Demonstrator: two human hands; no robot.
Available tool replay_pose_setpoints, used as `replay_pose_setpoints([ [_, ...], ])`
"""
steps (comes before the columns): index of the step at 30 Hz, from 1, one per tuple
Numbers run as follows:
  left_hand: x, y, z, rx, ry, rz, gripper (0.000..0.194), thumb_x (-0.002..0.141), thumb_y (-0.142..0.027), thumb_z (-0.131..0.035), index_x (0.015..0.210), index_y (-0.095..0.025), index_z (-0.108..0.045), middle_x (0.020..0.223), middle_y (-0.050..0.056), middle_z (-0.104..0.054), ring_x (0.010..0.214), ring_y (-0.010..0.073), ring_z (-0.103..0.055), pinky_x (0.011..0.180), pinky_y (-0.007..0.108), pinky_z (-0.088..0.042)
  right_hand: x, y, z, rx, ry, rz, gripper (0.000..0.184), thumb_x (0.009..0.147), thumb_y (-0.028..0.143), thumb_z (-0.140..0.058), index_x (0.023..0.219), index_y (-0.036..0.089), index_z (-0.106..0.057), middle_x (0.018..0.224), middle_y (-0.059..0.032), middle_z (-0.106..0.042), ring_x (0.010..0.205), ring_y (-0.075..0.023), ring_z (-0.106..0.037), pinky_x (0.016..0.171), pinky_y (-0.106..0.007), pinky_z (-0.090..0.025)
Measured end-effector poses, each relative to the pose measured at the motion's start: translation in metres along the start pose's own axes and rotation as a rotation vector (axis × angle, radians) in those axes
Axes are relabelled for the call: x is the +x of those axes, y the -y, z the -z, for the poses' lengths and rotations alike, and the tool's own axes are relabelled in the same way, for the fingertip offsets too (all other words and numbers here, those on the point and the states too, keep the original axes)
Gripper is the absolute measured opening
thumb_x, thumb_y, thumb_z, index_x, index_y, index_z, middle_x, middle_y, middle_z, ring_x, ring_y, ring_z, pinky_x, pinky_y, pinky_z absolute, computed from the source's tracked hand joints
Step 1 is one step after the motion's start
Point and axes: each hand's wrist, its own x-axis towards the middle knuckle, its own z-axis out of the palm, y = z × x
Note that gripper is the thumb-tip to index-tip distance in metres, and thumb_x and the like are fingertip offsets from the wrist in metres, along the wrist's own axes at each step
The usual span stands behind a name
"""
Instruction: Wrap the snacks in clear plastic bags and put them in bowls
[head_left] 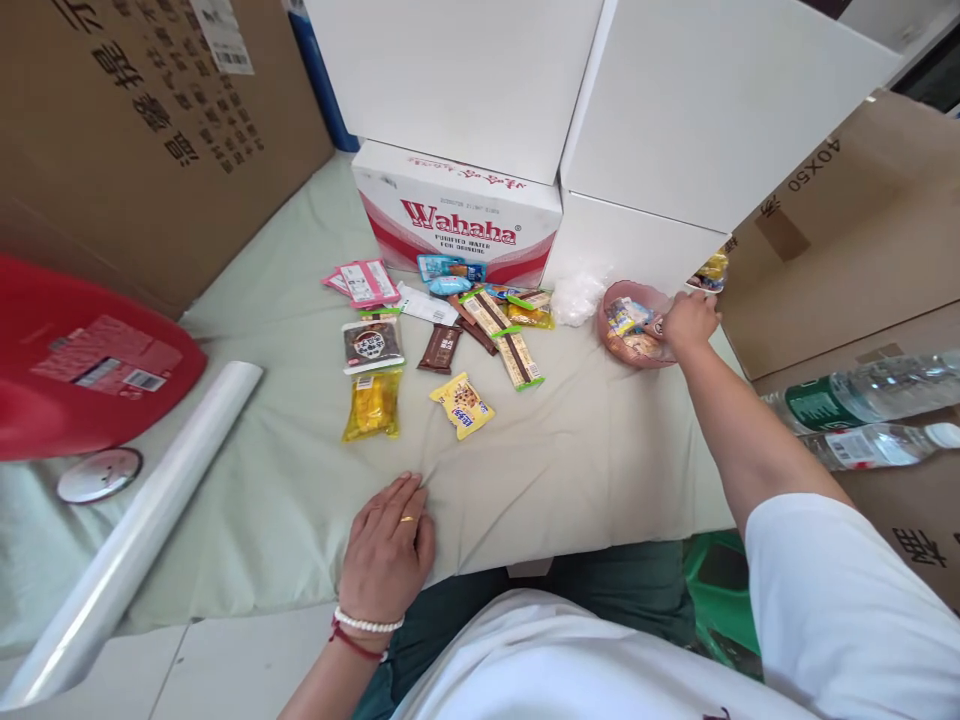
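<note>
My left hand [386, 550] lies flat on the cloth near the table's front edge, holding nothing. A yellow cookie packet [462, 405] is the snack nearest to it. At the right, my right hand [691, 322] grips the rim of a pink translucent bowl [609, 340], its thumb on the inner side. Several wrapped snacks [630, 318] sit in the bowl. Across the cloth lie a dark square packet [373, 344], a yellow pouch [375, 405], a brown bar [439, 348], green-ended bars [519, 358], pink packets [366, 283] and blue packets [450, 272].
A Wahaha water box [457, 215] and white boxes [660, 110] stand behind the snacks. Crumpled clear plastic [581, 295] lies beside the bowl. At left are a red container [90, 360], a plastic film roll [142, 525] and a round tin [100, 474]. Bottles [870, 445] lie at right.
</note>
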Motion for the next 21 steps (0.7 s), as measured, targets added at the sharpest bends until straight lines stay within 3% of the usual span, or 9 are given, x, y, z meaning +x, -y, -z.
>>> replay_pose_setpoints([
  [3, 0.001, 0.000, 0.002, 0.013, -0.008, -0.021, 0.028, 0.089, -0.010, -0.058, 0.116, -0.016, -0.065, 0.124, 0.016, -0.074, 0.117, 0.0305, -0.070, 0.099, 0.043, -0.050, 0.013, 0.028, 0.011, -0.010, -0.073, -0.005, 0.035, 0.105, 0.023, -0.039, 0.119, 0.008, -0.068, 0.127, -0.0255, -0.060, 0.113, -0.0272, -0.051, 0.090, -0.043, -0.037],
  [7, 0.003, 0.000, 0.003, 0.018, -0.012, -0.033, 0.027, 0.090, -0.010, -0.058, 0.115, -0.014, -0.065, 0.123, 0.016, -0.074, 0.116, 0.0308, -0.070, 0.098, 0.044, -0.050, 0.018, 0.087, 0.001, 0.116, 0.005, 0.141, 0.044, 0.106, 0.050, -0.041, 0.119, 0.017, -0.067, 0.105, -0.0124, -0.069, 0.096, -0.0250, -0.060, 0.087, -0.039, -0.044],
  [9, 0.003, -0.001, 0.004, 0.017, -0.010, -0.027, 0.027, 0.090, -0.010, -0.057, 0.115, -0.014, -0.065, 0.123, 0.016, -0.074, 0.117, 0.0307, -0.070, 0.099, 0.044, -0.049, 0.012, 0.117, -0.014, 0.172, 0.071, 0.236, 0.055, 0.099, 0.060, -0.054, 0.130, 0.017, -0.062, 0.112, -0.0138, -0.069, 0.101, -0.0285, -0.063, 0.090, -0.041, -0.046],
  [11, 0.003, -0.002, 0.004, 0.010, -0.007, -0.016, 0.027, 0.090, -0.010, -0.057, 0.115, -0.015, -0.065, 0.123, 0.016, -0.074, 0.118, 0.0302, -0.069, 0.100, 0.044, -0.049, 0.004, 0.140, -0.026, 0.148, 0.136, 0.279, 0.058, 0.092, 0.053, -0.067, 0.135, 0.014, -0.060, 0.121, -0.0178, -0.067, 0.107, -0.0326, -0.063, 0.093, -0.044, -0.046],
  [12, 0.002, -0.002, 0.004, 0.005, -0.005, -0.008, 0.028, 0.090, -0.010, -0.056, 0.116, -0.015, -0.066, 0.124, 0.015, -0.074, 0.118, 0.0298, -0.069, 0.100, 0.043, -0.049, 0.001, 0.148, -0.031, 0.125, 0.156, 0.275, 0.050, 0.092, 0.044, -0.068, 0.131, 0.013, -0.062, 0.122, -0.0191, -0.067, 0.108, -0.0334, -0.062, 0.095, -0.046, -0.046],
  [14, 0.000, -0.003, 0.004, -0.004, -0.004, 0.009, 0.029, 0.090, -0.010, -0.056, 0.116, -0.016, -0.066, 0.125, 0.014, -0.074, 0.119, 0.0291, -0.069, 0.101, 0.043, -0.050, -0.003, 0.155, -0.032, 0.131, 0.129, 0.238, 0.027, 0.094, 0.026, -0.059, 0.116, 0.013, -0.069, 0.119, -0.0189, -0.068, 0.106, -0.0321, -0.062, 0.096, -0.047, -0.045],
  [16, -0.002, -0.002, 0.002, -0.013, -0.012, 0.021, 0.029, 0.090, -0.010, -0.056, 0.116, -0.017, -0.067, 0.125, 0.014, -0.074, 0.120, 0.0289, -0.069, 0.102, 0.043, -0.050, -0.005, 0.154, -0.023, 0.242, 0.012, 0.212, 0.022, 0.095, 0.017, -0.050, 0.104, 0.014, -0.070, 0.111, -0.0158, -0.070, 0.101, -0.0279, -0.061, 0.097, -0.046, -0.044],
  [18, -0.004, -0.002, 0.001, -0.022, -0.024, 0.031, 0.029, 0.090, -0.010, -0.056, 0.115, -0.018, -0.067, 0.125, 0.013, -0.074, 0.120, 0.0289, -0.069, 0.101, 0.043, -0.050, -0.007, 0.146, -0.007, 0.478, -0.117, 0.235, 0.018, 0.094, 0.018, -0.052, 0.098, 0.015, -0.069, 0.103, -0.0117, -0.069, 0.094, -0.0231, -0.059, 0.097, -0.043, -0.043],
  [21, -0.005, -0.002, -0.002, -0.031, -0.030, 0.038, 0.028, 0.089, -0.011, -0.057, 0.114, -0.018, -0.067, 0.125, 0.014, -0.075, 0.120, 0.0295, -0.069, 0.101, 0.044, -0.051, -0.018, 0.125, 0.021, 0.790, -0.208, 0.279, 0.010, 0.092, 0.026, -0.058, 0.094, 0.018, -0.065, 0.095, -0.0062, -0.067, 0.089, -0.0179, -0.056, 0.096, -0.037, -0.045],
])
